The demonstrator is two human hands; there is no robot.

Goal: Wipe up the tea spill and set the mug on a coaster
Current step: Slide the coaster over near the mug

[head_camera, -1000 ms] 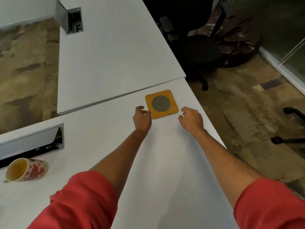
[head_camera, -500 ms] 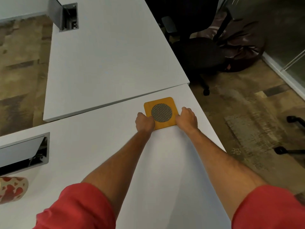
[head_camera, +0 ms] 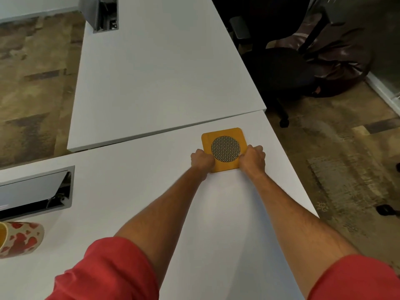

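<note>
A square yellow coaster (head_camera: 225, 135) with a round metal-mesh centre lies on the white desk (head_camera: 216, 213) near its far right corner. My left hand (head_camera: 202, 161) grips the coaster's near left edge and my right hand (head_camera: 253, 158) grips its near right edge, fingers curled on it. A mug (head_camera: 21, 239) with red heart shapes and a yellow inside lies on its side at the left edge of the view, cut off by the frame. No spill or cloth shows.
A second white desk (head_camera: 162, 72) butts against mine at the far side. An open metal cable hatch (head_camera: 36, 191) sits in my desk at the left, another (head_camera: 104, 14) far back. A black office chair (head_camera: 281, 68) stands beyond the right edge, over patterned carpet.
Both hands have moved in from beside the coaster and closed on its near edges. The view has shifted, so the mug sits further out of frame at the left.
</note>
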